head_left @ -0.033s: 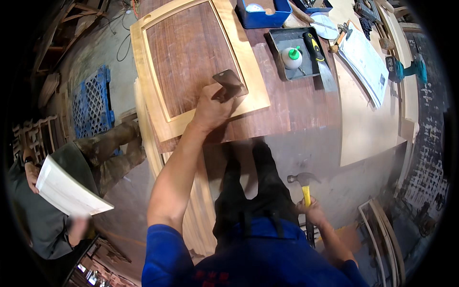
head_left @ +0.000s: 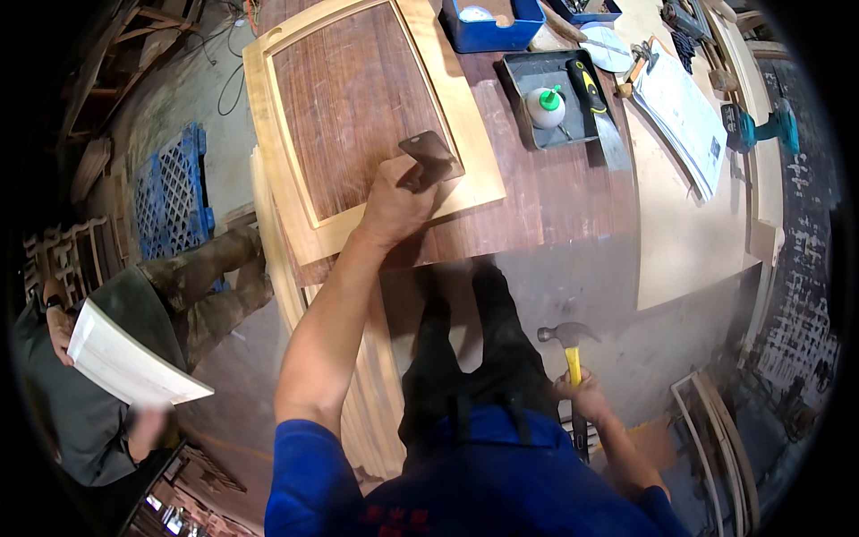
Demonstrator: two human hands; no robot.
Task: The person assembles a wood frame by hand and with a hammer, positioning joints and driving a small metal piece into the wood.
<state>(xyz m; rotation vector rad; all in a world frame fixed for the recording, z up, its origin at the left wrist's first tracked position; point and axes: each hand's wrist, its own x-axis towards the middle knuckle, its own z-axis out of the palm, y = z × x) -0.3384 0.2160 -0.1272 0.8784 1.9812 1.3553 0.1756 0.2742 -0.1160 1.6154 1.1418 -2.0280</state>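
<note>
A pale wooden frame (head_left: 488,179) lies on the bench, enclosing a dark brown wood-grain area (head_left: 344,98). Over its near right corner, my left hand (head_left: 398,204) is closed around a dark, flat, plate-like piece (head_left: 428,145), held tilted; its exact kind is unclear. My fingers hide the piece's lower part. Down by my right side, below the bench edge, my right hand (head_left: 586,394) grips a claw hammer (head_left: 574,358) by its yellow and black handle, head up.
Right of the frame, a dark tray (head_left: 519,76) holds a white bottle with a green cap (head_left: 546,107) and a scraper (head_left: 591,94). Beyond are a blue box (head_left: 497,36), a clipboard (head_left: 680,116) and a cordless drill (head_left: 761,130). At left, another person holds a pale curved board (head_left: 134,358).
</note>
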